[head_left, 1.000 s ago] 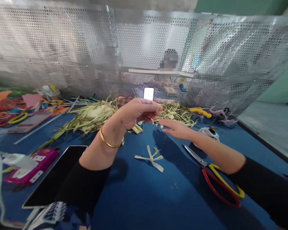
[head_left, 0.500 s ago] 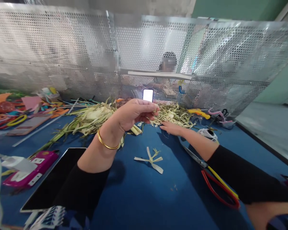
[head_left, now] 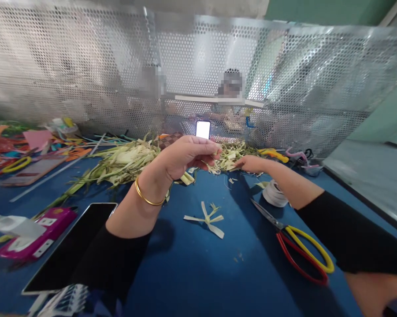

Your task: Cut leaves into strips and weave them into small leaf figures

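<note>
My left hand (head_left: 198,153) is raised over the middle of the table, thumb and fingers pinched together. A small pale bit seems to be at the fingertips, too small to name. To its right, my right hand (head_left: 253,164) reaches to a heap of pale shredded plant strips (head_left: 233,154), its fingers stretched out at the heap's near edge. Below the hands lies a star-shaped piece of pale leaf strips (head_left: 208,219). Scissors (head_left: 280,226) with one red and one yellow handle lie partly open under my right forearm, beside a white spool (head_left: 273,194).
A bundle of dried husks (head_left: 128,160) lies left of centre. A lit phone (head_left: 202,130) stands before the perforated metal screen (head_left: 198,57). On the left are a dark tablet (head_left: 72,246), a magenta power strip (head_left: 36,237) and more scissors (head_left: 16,165). A yellow tool (head_left: 274,155) lies at right.
My right hand has moved right and slightly up, its forearm swinging off the scissors' yellow handle and uncovering more of the spool. My left hand stays nearly where it was, still pinched.
</note>
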Action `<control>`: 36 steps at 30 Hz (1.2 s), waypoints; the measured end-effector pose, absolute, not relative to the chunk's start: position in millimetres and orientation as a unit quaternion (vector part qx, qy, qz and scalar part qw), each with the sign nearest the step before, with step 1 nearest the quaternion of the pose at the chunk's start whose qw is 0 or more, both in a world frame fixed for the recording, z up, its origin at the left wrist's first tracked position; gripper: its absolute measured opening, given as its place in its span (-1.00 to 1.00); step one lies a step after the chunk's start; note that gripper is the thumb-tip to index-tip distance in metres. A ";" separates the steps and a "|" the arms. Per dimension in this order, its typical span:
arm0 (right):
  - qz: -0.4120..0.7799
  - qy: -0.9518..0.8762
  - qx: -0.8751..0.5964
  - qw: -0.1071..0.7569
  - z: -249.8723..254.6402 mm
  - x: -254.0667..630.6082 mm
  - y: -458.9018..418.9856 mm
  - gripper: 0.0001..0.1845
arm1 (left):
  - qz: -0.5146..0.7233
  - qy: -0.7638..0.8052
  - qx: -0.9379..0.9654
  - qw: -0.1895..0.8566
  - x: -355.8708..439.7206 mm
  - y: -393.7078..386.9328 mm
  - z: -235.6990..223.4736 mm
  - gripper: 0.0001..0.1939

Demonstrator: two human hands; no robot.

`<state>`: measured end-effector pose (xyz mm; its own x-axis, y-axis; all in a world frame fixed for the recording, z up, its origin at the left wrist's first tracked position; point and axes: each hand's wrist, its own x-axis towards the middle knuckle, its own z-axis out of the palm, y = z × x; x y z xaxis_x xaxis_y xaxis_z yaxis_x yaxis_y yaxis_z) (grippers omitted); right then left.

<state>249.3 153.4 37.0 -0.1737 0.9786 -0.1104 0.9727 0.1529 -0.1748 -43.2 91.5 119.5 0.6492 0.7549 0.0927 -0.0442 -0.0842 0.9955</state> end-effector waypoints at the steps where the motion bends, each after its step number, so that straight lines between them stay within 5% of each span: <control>1: 0.110 -0.758 -0.643 0.010 42.3 250.4 153.2 -0.79 | 0.321 0.269 0.663 0.621 -42.9 91.6 119.3 -0.89; 10: 0.248 -0.748 -0.615 -0.014 35.7 220.4 124.1 -0.69 | 0.311 0.288 0.656 0.624 -37.7 92.7 116.9 -0.91; 20: 0.126 -0.709 -0.650 0.242 69.4 204.3 103.2 -0.62 | 0.269 0.275 0.665 0.640 -31.4 88.3 114.2 -0.89; 24: 0.411 -0.644 -0.480 0.431 68.6 177.4 50.6 -0.58 | 0.226 0.256 0.663 0.666 -21.5 84.2 107.2 -0.88; 29: 0.510 -0.533 -0.458 0.497 53.0 164.6 9.5 -0.67 | 0.172 0.245 0.660 0.689 -9.2 78.2 94.1 -0.86; 36: 0.377 -0.567 -0.553 0.481 21.5 195.1 -23.7 -0.81 | 0.137 0.289 0.670 0.670 5.1 68.3 77.6 -0.87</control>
